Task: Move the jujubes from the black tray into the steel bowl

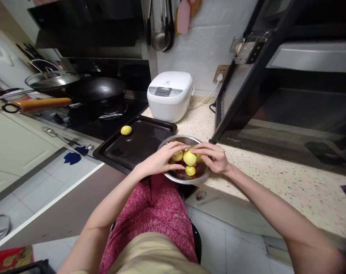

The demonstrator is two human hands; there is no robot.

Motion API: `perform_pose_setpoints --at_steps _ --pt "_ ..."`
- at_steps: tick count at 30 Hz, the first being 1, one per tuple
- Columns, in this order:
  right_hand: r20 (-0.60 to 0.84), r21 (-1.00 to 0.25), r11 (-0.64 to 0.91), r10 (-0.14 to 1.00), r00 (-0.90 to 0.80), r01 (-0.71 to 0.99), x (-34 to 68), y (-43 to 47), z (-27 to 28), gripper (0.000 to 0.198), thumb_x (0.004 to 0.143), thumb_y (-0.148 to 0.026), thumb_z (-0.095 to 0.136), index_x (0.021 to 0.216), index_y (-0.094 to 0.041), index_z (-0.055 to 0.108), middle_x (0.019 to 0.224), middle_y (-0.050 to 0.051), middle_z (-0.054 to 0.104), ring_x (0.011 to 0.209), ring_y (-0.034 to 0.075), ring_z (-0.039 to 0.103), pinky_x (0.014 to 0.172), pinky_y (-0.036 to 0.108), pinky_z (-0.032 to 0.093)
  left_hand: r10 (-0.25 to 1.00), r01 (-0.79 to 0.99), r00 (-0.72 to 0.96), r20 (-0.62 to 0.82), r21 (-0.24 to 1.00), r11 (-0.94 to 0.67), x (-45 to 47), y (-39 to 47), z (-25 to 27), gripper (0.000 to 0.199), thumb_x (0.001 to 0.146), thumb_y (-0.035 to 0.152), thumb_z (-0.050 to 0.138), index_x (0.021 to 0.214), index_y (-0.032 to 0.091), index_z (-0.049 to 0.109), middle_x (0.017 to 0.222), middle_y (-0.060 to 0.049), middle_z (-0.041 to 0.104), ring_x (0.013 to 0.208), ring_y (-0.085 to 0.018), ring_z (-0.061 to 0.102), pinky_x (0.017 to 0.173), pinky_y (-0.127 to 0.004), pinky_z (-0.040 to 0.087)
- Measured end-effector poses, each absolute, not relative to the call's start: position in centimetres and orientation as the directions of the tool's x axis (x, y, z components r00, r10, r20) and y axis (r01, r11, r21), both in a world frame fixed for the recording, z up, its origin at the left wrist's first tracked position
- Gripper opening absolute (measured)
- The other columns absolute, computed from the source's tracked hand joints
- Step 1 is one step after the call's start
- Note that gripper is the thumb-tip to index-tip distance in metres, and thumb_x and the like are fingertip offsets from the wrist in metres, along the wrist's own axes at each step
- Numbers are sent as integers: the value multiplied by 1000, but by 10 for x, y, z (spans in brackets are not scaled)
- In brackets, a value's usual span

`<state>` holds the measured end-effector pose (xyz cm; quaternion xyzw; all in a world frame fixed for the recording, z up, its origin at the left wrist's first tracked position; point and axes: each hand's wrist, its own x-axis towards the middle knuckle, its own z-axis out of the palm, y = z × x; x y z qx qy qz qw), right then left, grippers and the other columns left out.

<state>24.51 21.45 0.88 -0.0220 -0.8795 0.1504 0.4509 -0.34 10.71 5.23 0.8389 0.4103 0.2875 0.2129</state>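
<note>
A round metal bowl (203,179) at the counter's front edge holds several yellow fruits. The largest in sight is a round pale yellow-green fruit (189,157); its kind is unclear. Below it lies a smaller yellow fruit (190,171). From the right, my right hand (214,156) has its fingertips on the pale fruit. My left hand (168,156) reaches over the bowl's left rim, thumb and fingers apart around another yellow fruit (177,156), without a clear grip. A lemon-like yellow fruit (126,130) lies on the black baking tray (144,133).
Behind the tray stands a white rice cooker (169,97), plugged in by a white cord. On the stove at left are a wok (97,89) with a wooden handle and a lidded pan (51,80). A black oven (290,110) stands at right. Utensils hang above.
</note>
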Motion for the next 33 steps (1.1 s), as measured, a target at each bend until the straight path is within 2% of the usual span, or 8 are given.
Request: perform_pose_setpoints --at_steps 5,9,13,17,19,23,29,33 --pt "792 -256 962 155 -590 -91 246 214 11 32 98 -21 52 118 -19 77 108 13 76 96 22 75 81 36 64 823 579 440 360 587 -566 -15 91 60 66 95 43 72 154 30 46 156 -13 49 147 -31 46 123 -49 39" --pt "814 -233 970 152 -561 -75 247 213 12 32 97 -21 52 115 -21 78 107 12 78 94 22 76 79 35 65 853 711 273 444 505 -490 -44 86 60 55 101 40 63 152 27 48 153 -12 52 143 -28 50 123 -47 40" --pt "816 -213 975 143 -560 -61 248 213 14 31 97 -20 54 115 -22 79 105 11 79 91 21 76 76 33 64 877 909 60 477 337 -246 -99 99 47 46 103 29 56 148 19 52 151 -16 53 142 -30 51 121 -51 42" --pt "826 -176 981 106 -553 -75 246 212 16 31 96 -18 54 115 -22 78 104 11 79 89 20 76 75 31 64 930 984 -147 336 146 103 -153 117 36 50 98 14 55 147 12 51 157 -22 46 143 -33 50 118 -51 44" --pt "833 -168 983 97 -545 -81 245 212 17 31 96 -17 54 115 -21 78 104 11 78 88 20 76 75 31 64 947 983 -183 262 38 179 -169 124 34 52 96 11 55 147 14 52 159 -20 45 144 -33 50 116 -50 47" --pt "837 -168 980 87 -541 -102 244 212 15 31 95 -16 55 115 -18 78 106 13 78 91 21 75 77 33 64 966 984 -165 200 -31 174 -180 132 31 51 90 7 58 140 18 60 153 -17 51 140 -32 52 112 -46 50" --pt "822 -191 974 90 -562 -124 243 213 13 32 95 -18 54 118 -19 78 109 13 77 95 24 74 81 40 64 961 974 -193 195 -80 212 -183 139 32 50 86 12 62 136 15 65 136 -19 56 129 -41 52 98 -50 57" --pt "801 -195 970 70 -595 -148 243 214 14 35 97 -19 54 125 -20 75 115 14 76 102 25 73 85 44 64 952 962 -235 194 -93 256 -184 139 33 48 87 14 59 134 17 66 129 -18 58 127 -42 49 92 -49 58"
